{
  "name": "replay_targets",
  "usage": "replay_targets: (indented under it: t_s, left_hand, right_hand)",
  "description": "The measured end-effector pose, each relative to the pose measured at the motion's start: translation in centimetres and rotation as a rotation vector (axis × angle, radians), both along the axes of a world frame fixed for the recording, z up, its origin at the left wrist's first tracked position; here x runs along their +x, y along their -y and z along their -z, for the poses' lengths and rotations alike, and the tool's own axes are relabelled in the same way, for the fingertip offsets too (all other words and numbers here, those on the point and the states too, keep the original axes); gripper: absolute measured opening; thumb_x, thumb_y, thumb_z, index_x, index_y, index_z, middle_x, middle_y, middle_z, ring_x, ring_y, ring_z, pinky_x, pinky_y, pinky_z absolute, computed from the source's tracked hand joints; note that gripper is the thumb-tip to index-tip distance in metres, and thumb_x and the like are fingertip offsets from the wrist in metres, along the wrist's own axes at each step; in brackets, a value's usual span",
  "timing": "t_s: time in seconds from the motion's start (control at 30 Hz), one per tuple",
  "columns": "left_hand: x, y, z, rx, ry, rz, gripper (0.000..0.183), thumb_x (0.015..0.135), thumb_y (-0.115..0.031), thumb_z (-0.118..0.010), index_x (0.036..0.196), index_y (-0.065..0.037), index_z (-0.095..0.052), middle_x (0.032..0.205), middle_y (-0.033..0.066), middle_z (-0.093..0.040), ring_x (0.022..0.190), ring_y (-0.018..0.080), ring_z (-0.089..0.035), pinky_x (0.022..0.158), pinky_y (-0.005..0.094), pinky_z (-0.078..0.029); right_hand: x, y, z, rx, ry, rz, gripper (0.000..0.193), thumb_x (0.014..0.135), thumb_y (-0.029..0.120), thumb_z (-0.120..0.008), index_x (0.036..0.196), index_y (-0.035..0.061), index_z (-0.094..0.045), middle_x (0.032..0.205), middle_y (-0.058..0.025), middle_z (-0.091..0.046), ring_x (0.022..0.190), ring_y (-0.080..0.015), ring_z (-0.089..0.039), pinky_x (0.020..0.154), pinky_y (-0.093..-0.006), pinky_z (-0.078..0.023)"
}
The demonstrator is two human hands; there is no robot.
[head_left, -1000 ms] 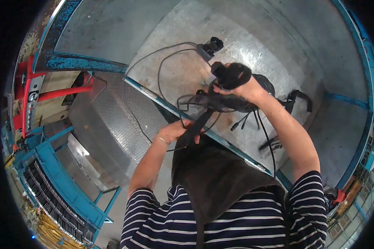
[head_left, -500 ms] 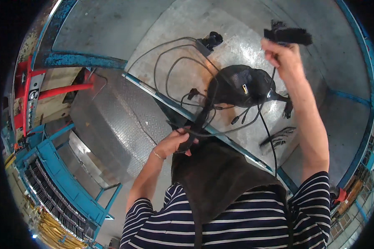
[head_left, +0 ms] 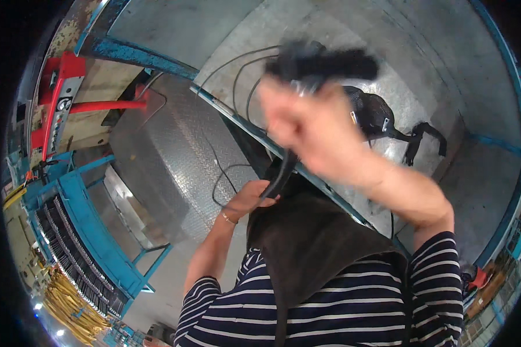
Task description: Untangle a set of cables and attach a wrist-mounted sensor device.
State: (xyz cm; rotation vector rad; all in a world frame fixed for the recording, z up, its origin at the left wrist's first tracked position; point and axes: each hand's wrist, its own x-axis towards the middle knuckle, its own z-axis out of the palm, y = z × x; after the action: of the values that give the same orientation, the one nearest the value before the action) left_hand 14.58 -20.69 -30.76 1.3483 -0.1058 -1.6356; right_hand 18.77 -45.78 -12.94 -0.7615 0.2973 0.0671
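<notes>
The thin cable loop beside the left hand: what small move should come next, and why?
I'd suggest lifting the thin cable loop onto the metal worktop, perhaps with the right hand after setting down the black bundle it holds, blurred. The loop shows beyond the worktop's edge, where it might snag, and the left hand grips a black strap.
</notes>
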Motion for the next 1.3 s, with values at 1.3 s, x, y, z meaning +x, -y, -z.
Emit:
replay_targets:
  t_s: [1.3]
  left_hand:
    - [2.3, -2.9, 15.5, -0.112, 0.478, -0.385, 0.048, 0.066, -0.007, -0.079, 0.108, -0.006, -0.056, 0.098, 0.0014, -0.061, 0.093, 0.012, -0.055, 0.085, 0.0278, -0.045]
  right_hand:
    - [-13.7, -5.8, 22.0, -0.591, -0.704, 0.101, 0.025, 0.082, 0.007, -0.062, 0.103, -0.002, -0.054, 0.085, -0.0115, -0.062, 0.071, -0.0186, -0.063, 0.055, -0.0304, -0.054]
